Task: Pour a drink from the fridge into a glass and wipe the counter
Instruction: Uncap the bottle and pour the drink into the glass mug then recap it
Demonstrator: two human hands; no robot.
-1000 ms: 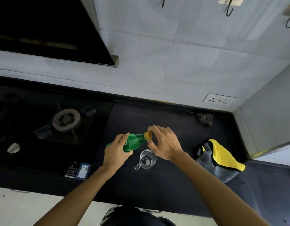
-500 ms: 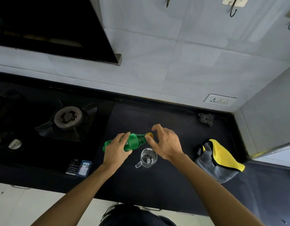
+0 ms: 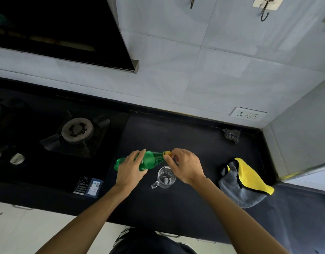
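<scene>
Fingers (image 3: 137,154) of the left hand (image 3: 130,169) wrap the green bottle (image 3: 152,160), held nearly level over the black worktop (image 3: 176,208), while the right hand (image 3: 187,165) pinches its yellow cap (image 3: 167,153). The glass (image 3: 166,177) stands upright at the cap's 6 o'clock, the yellow-grey cloth (image 3: 245,182) at the glass's 3 o'clock.

No legible text: stove stickers (image 3: 88,186) too small, blurred

- My one camera sits on my head, facing forward and steeply down onto the counter (image 3: 176,136), close in.
- Its wide angle also takes in the tiled wall (image 3: 213,70) behind.
</scene>
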